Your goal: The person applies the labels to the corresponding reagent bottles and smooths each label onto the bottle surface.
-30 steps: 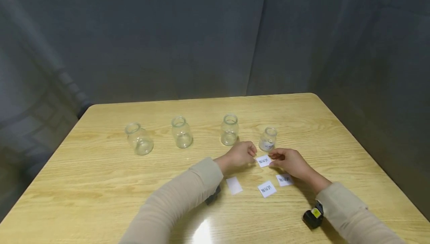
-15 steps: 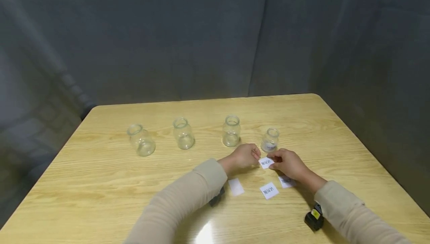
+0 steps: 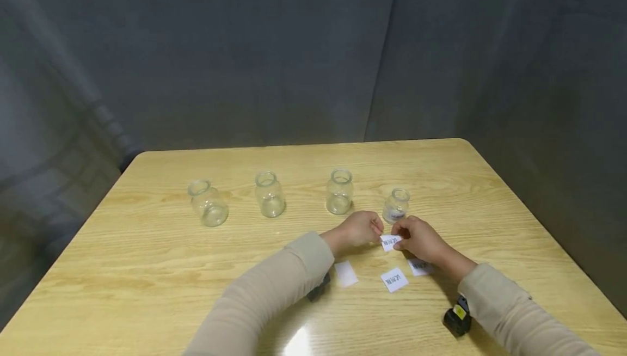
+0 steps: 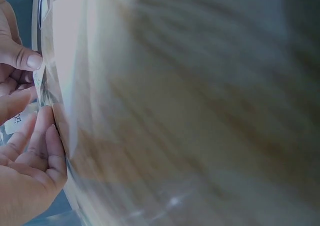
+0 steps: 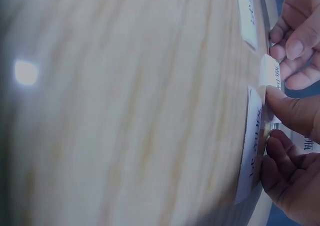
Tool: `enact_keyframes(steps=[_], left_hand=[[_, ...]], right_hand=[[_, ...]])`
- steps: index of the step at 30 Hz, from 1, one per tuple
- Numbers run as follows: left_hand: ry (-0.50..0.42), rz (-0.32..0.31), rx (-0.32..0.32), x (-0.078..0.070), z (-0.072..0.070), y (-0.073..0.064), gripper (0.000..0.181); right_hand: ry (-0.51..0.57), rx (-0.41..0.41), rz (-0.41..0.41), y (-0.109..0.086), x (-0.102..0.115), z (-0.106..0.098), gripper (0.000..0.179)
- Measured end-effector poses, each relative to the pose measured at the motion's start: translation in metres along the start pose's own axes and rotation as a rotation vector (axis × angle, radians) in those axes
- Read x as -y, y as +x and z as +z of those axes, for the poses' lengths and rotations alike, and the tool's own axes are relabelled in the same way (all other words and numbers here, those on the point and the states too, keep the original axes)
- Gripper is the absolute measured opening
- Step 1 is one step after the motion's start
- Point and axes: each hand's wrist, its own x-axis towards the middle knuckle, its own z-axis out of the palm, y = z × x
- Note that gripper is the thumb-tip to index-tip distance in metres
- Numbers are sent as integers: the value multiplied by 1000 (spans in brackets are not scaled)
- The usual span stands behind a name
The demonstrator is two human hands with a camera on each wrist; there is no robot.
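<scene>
My right hand [image 3: 420, 240] pinches a small white label [image 3: 389, 242] with dark printed characters between thumb and fingers. Its thumb [image 5: 285, 108] lies on the label's printed face in the right wrist view. From the other side, my left hand [image 3: 356, 231] has its fingertips right at the label's left edge; I cannot tell if they pinch it. Just behind the hands stands a small glass jar [image 3: 395, 205] with a label on its front. Two more printed labels, one nearer [image 3: 394, 280] and one partly under the right hand [image 3: 421, 267], lie on the table.
Several clear glass jars line the table: a left one [image 3: 208, 203], a middle one [image 3: 270, 195] and another [image 3: 339, 191]. A blank whitish slip [image 3: 346, 273] lies near the left cuff. Dark wrist devices [image 3: 458, 318] hang at the cuffs. Grey curtains [image 3: 245, 56] back the table.
The label between my hands tilts a little more, and my right fingers cover more of its right end. The hands stay close together; the whole view has shifted slightly.
</scene>
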Motion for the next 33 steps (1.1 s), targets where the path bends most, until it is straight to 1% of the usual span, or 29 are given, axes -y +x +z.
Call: enact_keyframes(steps=[3,7,10,16,19,22,24,26,31,33], left_hand=[[12,5,7,-2,0,0,17],[37,0,8,-4,1,-1,14],[62,-3,22,-4,3,-1,11],[97,9,46,-5,6,-1,8],[93,9,42,-5,5,-2,7],[46,9,40,-6,4,-3,8],[13,13,33,-6,3,-4,8],[4,24,21,-6,3,-4,8],[41,82,-30,-6,2,-5,8],[34,102,-45,-8,1,-6,7]], right_hand=[[-1,5,0,-1,1,-1,19],[24,13,-2,-1,2,-1,22],[64,13,3,-2,3,-1,22],[145,1,-22,-5,3,2,19],[180,-17,-18,-5,3,2,18],[204,-52,-3,-5,4,1,17],[214,-76,6,-5,7,-1,16],[219,-94,7,-6,9,-3,15],[245,-130,21,-6,15,-8,14],[263,-143,29,-6,16,-10,13]])
